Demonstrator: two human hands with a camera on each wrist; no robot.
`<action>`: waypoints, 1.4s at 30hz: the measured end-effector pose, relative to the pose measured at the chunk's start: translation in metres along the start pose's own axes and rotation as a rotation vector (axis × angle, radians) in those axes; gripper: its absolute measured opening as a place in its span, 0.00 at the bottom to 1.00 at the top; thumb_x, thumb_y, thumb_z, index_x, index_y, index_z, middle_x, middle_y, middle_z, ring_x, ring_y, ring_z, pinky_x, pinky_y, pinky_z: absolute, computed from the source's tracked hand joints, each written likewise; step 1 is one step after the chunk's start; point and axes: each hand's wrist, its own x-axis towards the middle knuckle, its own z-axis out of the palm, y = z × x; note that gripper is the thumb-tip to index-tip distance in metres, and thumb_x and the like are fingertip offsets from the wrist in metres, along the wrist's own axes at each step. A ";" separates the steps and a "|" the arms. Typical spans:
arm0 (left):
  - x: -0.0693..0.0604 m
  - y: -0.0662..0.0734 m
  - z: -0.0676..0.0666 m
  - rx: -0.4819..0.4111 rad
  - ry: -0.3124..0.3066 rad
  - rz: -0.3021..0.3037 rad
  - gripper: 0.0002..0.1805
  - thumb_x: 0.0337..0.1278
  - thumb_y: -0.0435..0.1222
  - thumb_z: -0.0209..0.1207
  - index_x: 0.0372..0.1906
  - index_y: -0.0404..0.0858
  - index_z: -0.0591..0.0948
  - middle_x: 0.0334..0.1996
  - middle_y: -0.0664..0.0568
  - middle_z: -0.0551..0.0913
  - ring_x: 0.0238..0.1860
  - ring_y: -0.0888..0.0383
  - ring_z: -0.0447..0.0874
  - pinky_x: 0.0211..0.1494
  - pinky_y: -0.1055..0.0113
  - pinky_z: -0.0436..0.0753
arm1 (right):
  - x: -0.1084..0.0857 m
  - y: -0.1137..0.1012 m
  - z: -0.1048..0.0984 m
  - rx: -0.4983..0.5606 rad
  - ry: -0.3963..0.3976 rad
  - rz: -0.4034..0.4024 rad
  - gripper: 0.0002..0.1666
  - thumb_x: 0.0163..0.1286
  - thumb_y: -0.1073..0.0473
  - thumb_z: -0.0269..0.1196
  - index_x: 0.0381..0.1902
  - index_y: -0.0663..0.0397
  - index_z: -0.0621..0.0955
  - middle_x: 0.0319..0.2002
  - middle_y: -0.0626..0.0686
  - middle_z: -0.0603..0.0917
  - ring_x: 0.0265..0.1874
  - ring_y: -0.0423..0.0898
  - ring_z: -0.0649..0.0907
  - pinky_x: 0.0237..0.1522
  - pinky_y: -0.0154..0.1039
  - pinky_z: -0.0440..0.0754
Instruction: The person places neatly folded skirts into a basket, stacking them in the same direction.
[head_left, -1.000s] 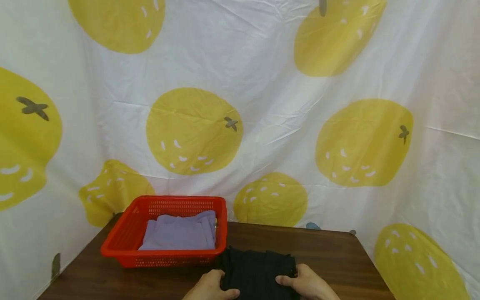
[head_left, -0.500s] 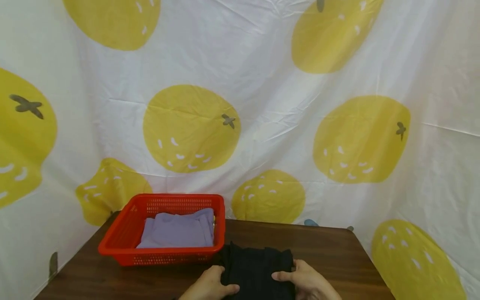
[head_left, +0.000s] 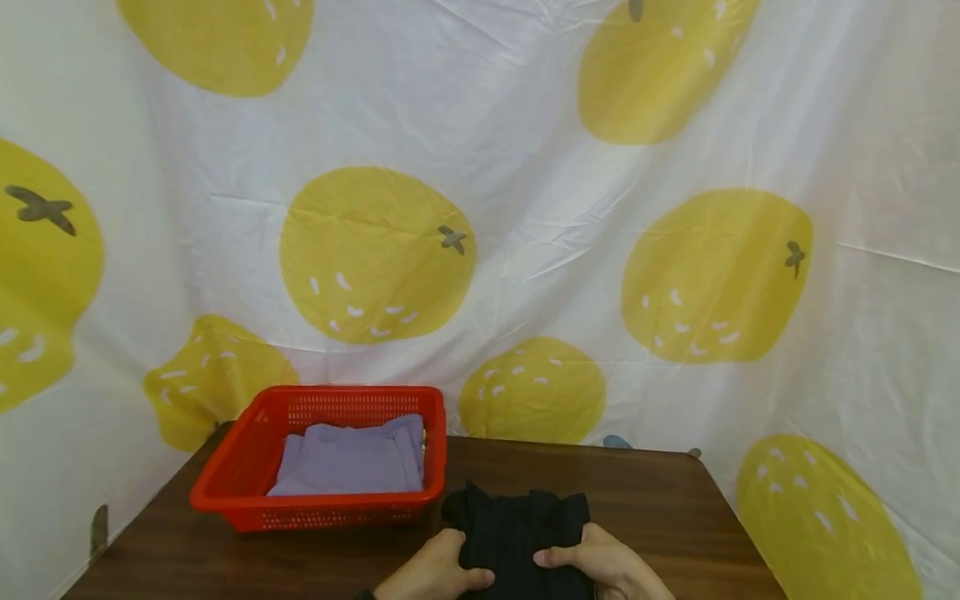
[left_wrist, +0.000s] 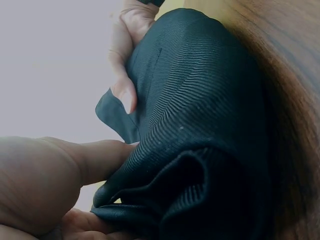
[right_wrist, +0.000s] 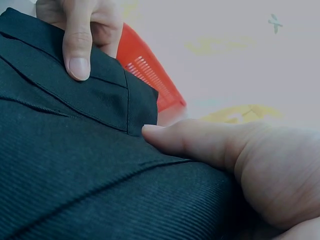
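Observation:
A folded black garment (head_left: 517, 533) of ribbed-looking fabric is at the front of the table, its upper edge bunched into a few peaks. My left hand (head_left: 435, 568) grips its left side, thumb on top. On the opposite side my right hand (head_left: 607, 562) holds it the same way, with its thumb (right_wrist: 175, 137) pressed on the cloth in the right wrist view. Layered folds and a loop of cloth (left_wrist: 185, 175) show beside the left hand in the left wrist view. Most fingers are hidden under the fabric. Which garment it is I cannot tell.
A red perforated plastic basket (head_left: 322, 503) stands left of the garment, with a folded lavender cloth (head_left: 348, 458) inside. Both rest on a dark wood table (head_left: 645, 492). Behind it hangs a white curtain (head_left: 540, 192) with a yellow fruit print.
Both hands have come a little closer together, squeezing the garment narrower so its upper edge bunches. The head view has shifted slightly; the basket stays where it was on the table.

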 end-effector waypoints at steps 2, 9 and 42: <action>-0.004 0.004 -0.001 -0.011 0.003 0.007 0.41 0.75 0.41 0.78 0.74 0.14 0.76 0.70 0.20 0.83 0.73 0.23 0.83 0.78 0.23 0.78 | 0.001 0.000 0.000 0.014 -0.004 -0.001 0.36 0.81 0.59 0.76 0.73 0.74 0.73 0.63 0.64 0.87 0.54 0.52 0.94 0.62 0.48 0.94; -0.004 0.005 -0.003 0.004 -0.007 0.029 0.41 0.74 0.42 0.79 0.74 0.15 0.77 0.71 0.21 0.84 0.73 0.24 0.84 0.79 0.25 0.79 | 0.001 0.000 -0.002 0.004 0.004 -0.005 0.33 0.79 0.61 0.76 0.71 0.74 0.75 0.62 0.63 0.88 0.54 0.52 0.94 0.61 0.46 0.94; -0.037 0.043 -0.085 -0.144 0.046 0.275 0.48 0.80 0.43 0.76 0.87 0.19 0.67 0.85 0.25 0.74 0.84 0.27 0.76 0.83 0.29 0.78 | -0.026 -0.087 0.008 0.034 -0.043 -0.160 0.45 0.86 0.55 0.72 0.85 0.69 0.64 0.66 0.62 0.89 0.59 0.55 0.96 0.65 0.54 0.95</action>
